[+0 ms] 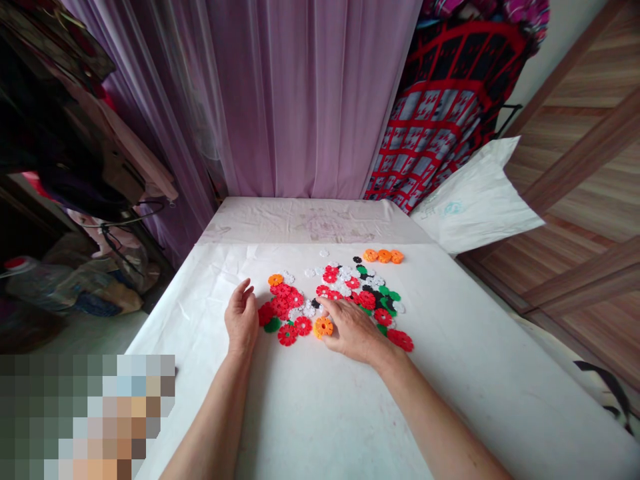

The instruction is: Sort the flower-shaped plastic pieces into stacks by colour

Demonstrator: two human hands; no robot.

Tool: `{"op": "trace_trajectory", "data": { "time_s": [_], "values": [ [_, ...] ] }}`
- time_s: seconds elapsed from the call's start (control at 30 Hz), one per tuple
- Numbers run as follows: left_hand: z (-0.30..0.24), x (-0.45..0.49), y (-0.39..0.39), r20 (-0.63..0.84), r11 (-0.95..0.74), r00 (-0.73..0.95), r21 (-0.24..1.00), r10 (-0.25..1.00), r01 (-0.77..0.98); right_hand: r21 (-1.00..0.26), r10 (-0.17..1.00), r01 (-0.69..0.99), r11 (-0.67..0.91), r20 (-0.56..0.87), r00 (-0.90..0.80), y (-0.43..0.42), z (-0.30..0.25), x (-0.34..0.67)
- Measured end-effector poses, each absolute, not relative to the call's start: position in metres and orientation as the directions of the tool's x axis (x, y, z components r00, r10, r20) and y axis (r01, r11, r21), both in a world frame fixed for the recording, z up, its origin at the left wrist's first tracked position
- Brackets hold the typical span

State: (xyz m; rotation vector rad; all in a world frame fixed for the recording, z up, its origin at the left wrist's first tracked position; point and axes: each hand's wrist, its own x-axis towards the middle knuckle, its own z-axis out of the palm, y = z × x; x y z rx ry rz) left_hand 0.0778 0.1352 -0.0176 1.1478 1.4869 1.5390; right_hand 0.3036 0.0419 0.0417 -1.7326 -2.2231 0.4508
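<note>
Several flower-shaped plastic discs lie in a loose spread over the white table, among them a red disc (287,335), a green disc (273,325) and a white disc (345,273). My left hand (241,321) stands on edge at the left side of the spread, beside the red discs, its fingers loosely bent and apart with nothing in them. Over the middle of the spread, my right hand (353,328) has orange discs (323,327) at its thumb, seemingly gripped. Its forefinger reaches toward a black disc (315,303). The hand hides some discs beneath it.
Three joined orange pieces (383,256) lie beyond the spread at the right. A single orange disc (275,280) tops the left cluster. A white bag (480,197) sticks up by the table's right edge. Purple curtains (310,100) hang behind the table (300,413).
</note>
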Motion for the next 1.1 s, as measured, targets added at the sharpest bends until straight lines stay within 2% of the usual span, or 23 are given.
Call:
{"op": "trace_trajectory", "data": {
  "time_s": [0.27,0.47,0.67,0.87,1.1],
  "values": [
    [-0.018,0.077,0.134,0.119,-0.095,-0.359,0.992,0.926,0.084,-0.415,0.972,0.881,0.226,0.039,-0.231,0.053,0.054,0.303],
    [-0.018,0.077,0.134,0.110,-0.088,-0.383,0.993,0.917,0.075,-0.337,0.981,0.921,0.193,0.039,-0.191,0.119,0.059,0.279],
    [-0.021,0.075,0.135,0.115,-0.092,-0.367,0.993,0.923,0.078,-0.238,0.971,0.943,0.234,0.021,-0.236,0.172,0.051,0.231],
    [-0.017,0.077,0.133,0.099,-0.077,-0.366,0.994,0.926,0.074,-0.237,0.968,0.943,0.232,-0.039,-0.248,0.188,0.043,0.212],
    [-0.015,0.078,0.131,0.083,-0.058,-0.358,0.995,0.930,0.080,-0.308,0.977,0.933,0.185,-0.049,-0.210,0.195,0.047,0.215]
  ]
}}
